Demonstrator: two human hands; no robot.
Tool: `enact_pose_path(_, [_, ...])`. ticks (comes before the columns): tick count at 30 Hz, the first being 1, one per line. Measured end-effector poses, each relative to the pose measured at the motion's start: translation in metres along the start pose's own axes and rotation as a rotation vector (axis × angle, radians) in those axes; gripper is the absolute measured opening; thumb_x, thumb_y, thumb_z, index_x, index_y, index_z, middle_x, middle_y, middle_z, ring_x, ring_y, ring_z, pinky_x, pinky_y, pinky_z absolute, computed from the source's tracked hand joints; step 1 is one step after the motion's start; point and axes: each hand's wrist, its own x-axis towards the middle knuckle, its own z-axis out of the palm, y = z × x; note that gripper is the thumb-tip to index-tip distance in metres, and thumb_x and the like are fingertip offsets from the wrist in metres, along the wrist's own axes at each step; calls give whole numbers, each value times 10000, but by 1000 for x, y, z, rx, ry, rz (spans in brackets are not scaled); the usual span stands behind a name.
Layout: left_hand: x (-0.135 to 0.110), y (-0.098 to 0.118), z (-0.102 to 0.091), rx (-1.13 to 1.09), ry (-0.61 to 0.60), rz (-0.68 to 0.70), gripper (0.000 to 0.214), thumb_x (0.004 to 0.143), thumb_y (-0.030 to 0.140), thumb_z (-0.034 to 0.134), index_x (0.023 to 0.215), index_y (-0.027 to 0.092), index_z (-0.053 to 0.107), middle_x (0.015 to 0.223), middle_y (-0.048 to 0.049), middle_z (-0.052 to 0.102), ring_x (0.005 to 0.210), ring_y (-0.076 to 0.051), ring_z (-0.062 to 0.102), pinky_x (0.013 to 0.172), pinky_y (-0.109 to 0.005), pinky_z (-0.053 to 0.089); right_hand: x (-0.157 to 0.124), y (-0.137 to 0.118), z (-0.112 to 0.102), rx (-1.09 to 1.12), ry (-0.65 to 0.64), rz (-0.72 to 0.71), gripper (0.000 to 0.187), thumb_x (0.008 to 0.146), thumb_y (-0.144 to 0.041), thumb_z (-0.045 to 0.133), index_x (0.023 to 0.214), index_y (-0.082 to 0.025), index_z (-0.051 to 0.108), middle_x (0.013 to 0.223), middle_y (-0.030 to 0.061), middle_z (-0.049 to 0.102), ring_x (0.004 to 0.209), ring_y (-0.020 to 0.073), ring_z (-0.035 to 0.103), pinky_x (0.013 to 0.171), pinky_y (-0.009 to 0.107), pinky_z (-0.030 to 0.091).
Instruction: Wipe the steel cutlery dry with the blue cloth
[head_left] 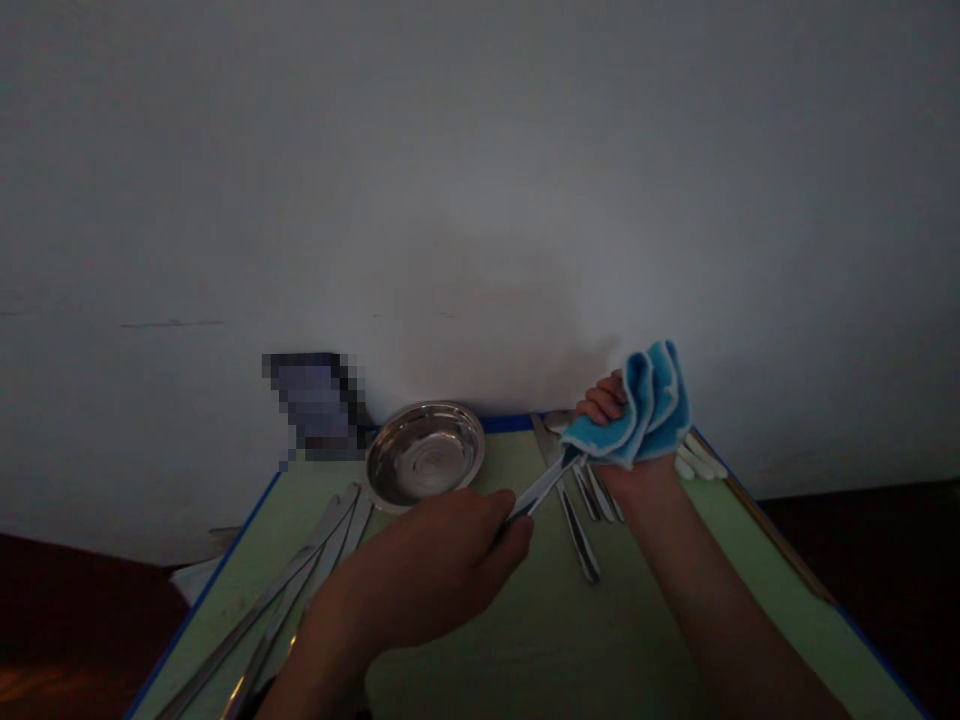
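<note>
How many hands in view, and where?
2. Left hand: near side of the metal bowl, gripping a metal utensil. Right hand: at the utensil's far end, holding a blue cloth that partly hides this hand. No others show.

Table (525,640): open passage at near middle; obstructions: utensil (538,492) spanning both hands (454,560), cutlery (247,620) left, bowl (427,460) and wall (480,200) beyond, knife (576,533) right.

Held utensil's (543,489) far end hidden in blue cloth (660,408); device (315,402) pixelated, unreadable; left cutlery (232,635) cut off at bottom.
</note>
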Motion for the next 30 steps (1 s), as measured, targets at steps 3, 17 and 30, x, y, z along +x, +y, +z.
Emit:
enact_pose_path(3, [-1,-3,-1,14,19,-10,509,916,543,220,745,187,542,639,-4,539,546,-130,491,512,-268,315,4,-13,-2,34,13,-37,296,759,-340,562,558,-204,393,468,-83,392,387,41,372,385,152,341])
enact_pose_path(17, [3,-9,-5,42,40,5,509,930,520,204,755,177,538,682,-14,545,628,-142,520,591,-283,374,-5,3,9,94,147,-47,261,760,-286,535,543,-195,422,482,-68,407,394,41,364,374,152,343])
enact_pose_path(30, [12,-4,-1,120,62,19,544,943,490,172,745,165,560,662,-23,566,613,-145,541,571,-287,358,-16,26,15,79,192,30,298,660,-340,597,518,-190,383,466,-73,396,384,36,373,373,154,326])
